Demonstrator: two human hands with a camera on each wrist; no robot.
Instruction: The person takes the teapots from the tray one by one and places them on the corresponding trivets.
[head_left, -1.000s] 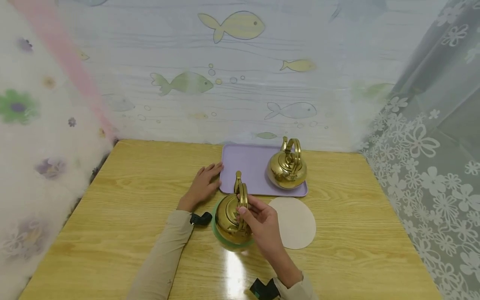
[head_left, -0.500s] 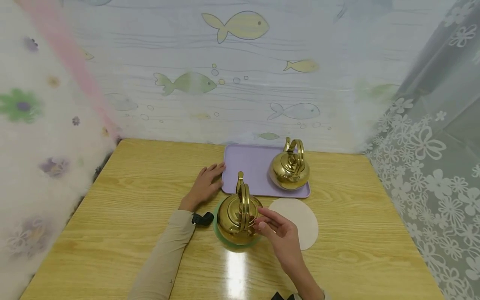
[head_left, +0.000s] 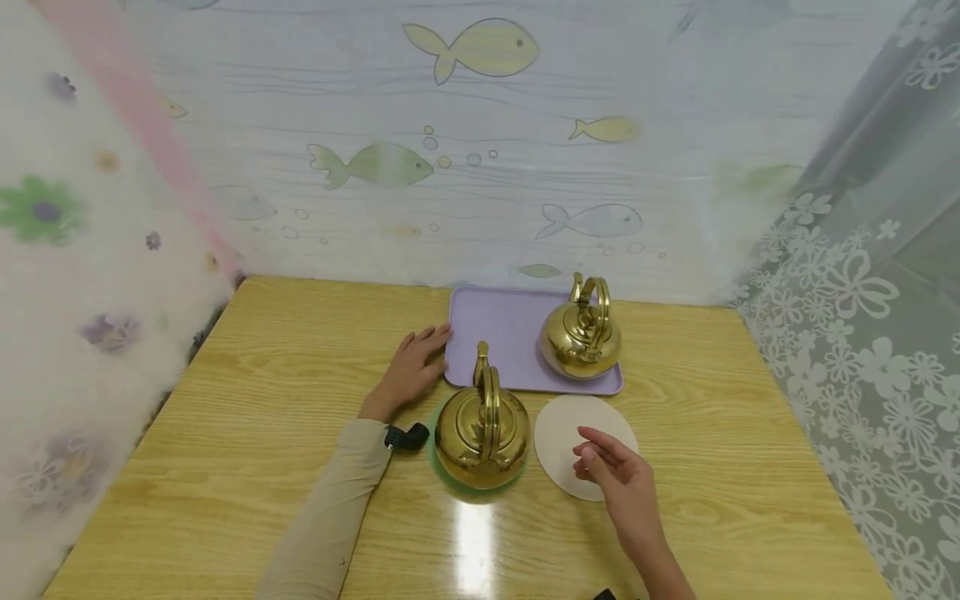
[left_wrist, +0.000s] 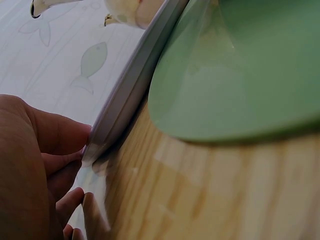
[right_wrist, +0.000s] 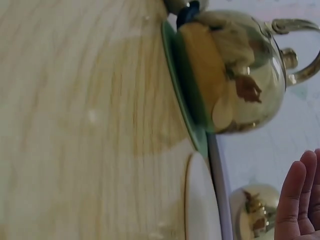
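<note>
A shiny gold kettle [head_left: 459,446] stands upright on a round green mat [left_wrist: 235,90]; its arched handle is up and its spout faces the far side. My right hand [head_left: 622,487] hovers right of it with loosely bent fingers, holding nothing, above a round cream mat [head_left: 558,437]. In the right wrist view, that hand's fingers [right_wrist: 292,200] show at the lower right, apart from the kettle. My left hand [head_left: 408,367] has its fingertips at the left rim of a lilac tray [head_left: 491,333]. A second gold kettle [head_left: 573,346] rests on the tray's right part.
The wooden table [head_left: 285,358] ends at a fish-patterned curtain [head_left: 480,167] behind the tray. Flowered fabric [head_left: 105,333] hangs on the left, and a lace curtain [head_left: 885,375] on the right. A black wrist camera [head_left: 407,437] sits close left of the green mat.
My right hand has let go of the near kettle's handle and drawn back to the right, over the cream mat. The kettle stays on the green mat; my left hand holds its place.
</note>
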